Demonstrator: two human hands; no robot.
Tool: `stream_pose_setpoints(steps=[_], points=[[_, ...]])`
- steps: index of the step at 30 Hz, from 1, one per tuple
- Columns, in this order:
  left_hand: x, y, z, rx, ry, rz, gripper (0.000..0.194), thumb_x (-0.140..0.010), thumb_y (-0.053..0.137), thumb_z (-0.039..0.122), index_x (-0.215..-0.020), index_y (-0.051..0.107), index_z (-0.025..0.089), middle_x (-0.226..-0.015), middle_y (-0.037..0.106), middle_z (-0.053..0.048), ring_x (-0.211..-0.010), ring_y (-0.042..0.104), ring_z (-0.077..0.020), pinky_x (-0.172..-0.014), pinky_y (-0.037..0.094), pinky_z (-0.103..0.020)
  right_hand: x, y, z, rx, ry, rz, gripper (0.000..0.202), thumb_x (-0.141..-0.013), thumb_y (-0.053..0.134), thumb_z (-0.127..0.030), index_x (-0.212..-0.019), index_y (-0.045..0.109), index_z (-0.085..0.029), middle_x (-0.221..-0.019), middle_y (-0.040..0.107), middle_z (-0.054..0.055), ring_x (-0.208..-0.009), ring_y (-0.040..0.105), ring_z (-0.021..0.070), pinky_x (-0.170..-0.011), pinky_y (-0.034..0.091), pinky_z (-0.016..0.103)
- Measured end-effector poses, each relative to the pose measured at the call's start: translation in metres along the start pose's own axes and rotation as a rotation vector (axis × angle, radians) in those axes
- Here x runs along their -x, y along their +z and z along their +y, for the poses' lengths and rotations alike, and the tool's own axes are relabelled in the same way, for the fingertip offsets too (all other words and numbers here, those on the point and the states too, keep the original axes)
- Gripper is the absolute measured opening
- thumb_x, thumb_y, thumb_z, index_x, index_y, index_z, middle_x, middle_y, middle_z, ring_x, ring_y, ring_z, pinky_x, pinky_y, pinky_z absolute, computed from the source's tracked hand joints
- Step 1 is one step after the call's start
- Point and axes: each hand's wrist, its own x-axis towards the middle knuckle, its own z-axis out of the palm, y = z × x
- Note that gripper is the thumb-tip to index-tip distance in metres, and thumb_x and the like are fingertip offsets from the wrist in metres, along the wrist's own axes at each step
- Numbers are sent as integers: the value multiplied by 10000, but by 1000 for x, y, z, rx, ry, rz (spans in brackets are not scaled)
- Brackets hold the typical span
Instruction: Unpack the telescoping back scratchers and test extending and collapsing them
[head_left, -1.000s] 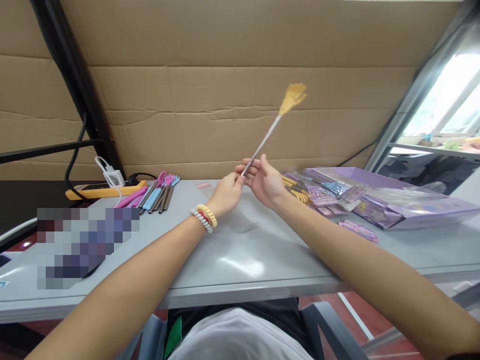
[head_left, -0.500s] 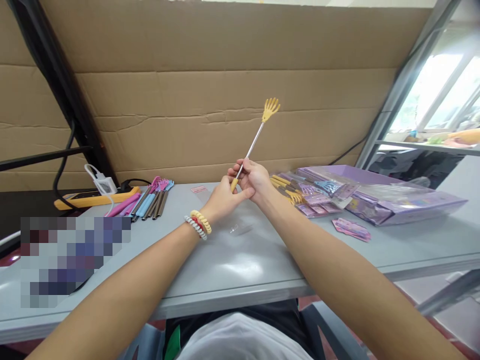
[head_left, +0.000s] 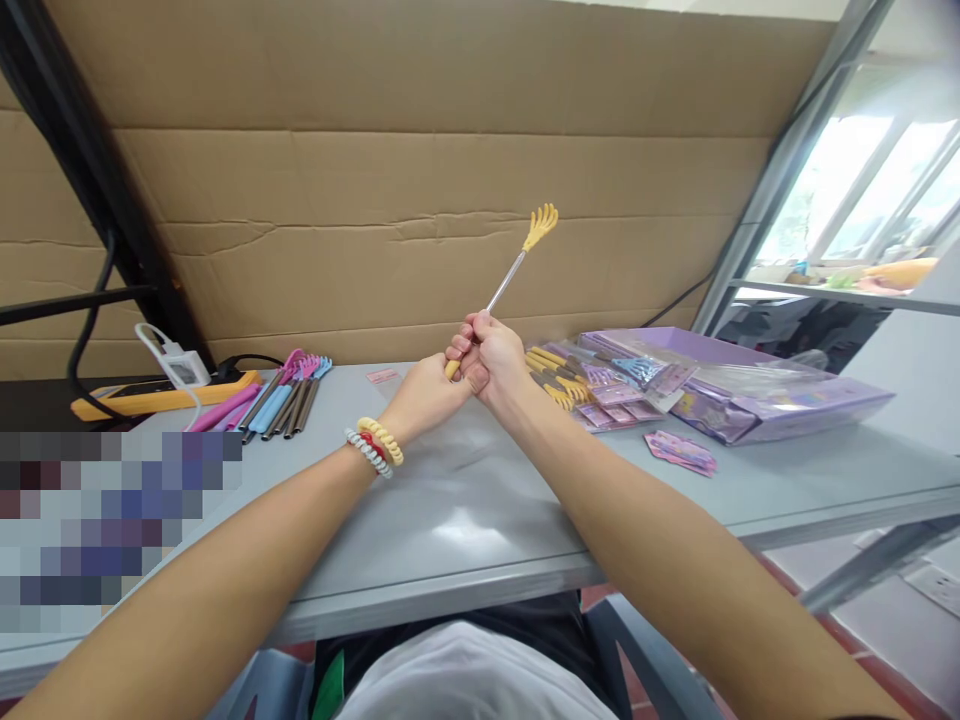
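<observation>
Both hands are closed around a back scratcher with a yellow hand-shaped head and a thin silver rod, raised above the table and tilted to the upper right. My left hand, with coil bands at its wrist, grips the yellow handle end, most of which is hidden by the fingers. Just above it, my right hand is wrapped round the rod. Beneath the hands a clear plastic sleeve lies on the table. A small pink card rests behind my left hand.
Pink and blue back scratchers lie at the left beside a yellow power strip. To the right are yellow back scratchers, bagged ones, a stack of pink cards and a purple box. Cardboard stands behind the table.
My right hand has closed more tightly round the rod, and the yellow head has turned so it shows more from the side. The whole view has shifted slightly.
</observation>
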Motion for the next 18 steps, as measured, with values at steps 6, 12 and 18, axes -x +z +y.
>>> stream_pose_setpoints(steps=[6,12,18], points=[[2,4,4,147,-74,-19,336,-795,500,510,-694,427,198,-482,408,62,-423,377,-87,-422,278,-230,4,5,-5,-89,35,146,233,-939,398,-307,-734,396,-195,-514,360,-82,-362,304,25,-357,292,162],[2,2,5,395,-134,-182,359,-797,521,542,-754,387,212,-469,335,93,-344,300,-59,-348,215,-214,1,4,-8,-101,15,119,265,-915,449,-371,-724,409,-192,-492,341,-93,-346,255,21,-335,235,162],[4,-1,-3,459,14,-282,429,-672,690,451,-833,372,212,-609,353,88,-441,326,-46,-413,303,-209,2,0,-15,-123,71,-34,295,-931,418,-388,-716,418,-186,-485,327,-89,-354,252,25,-352,239,161]])
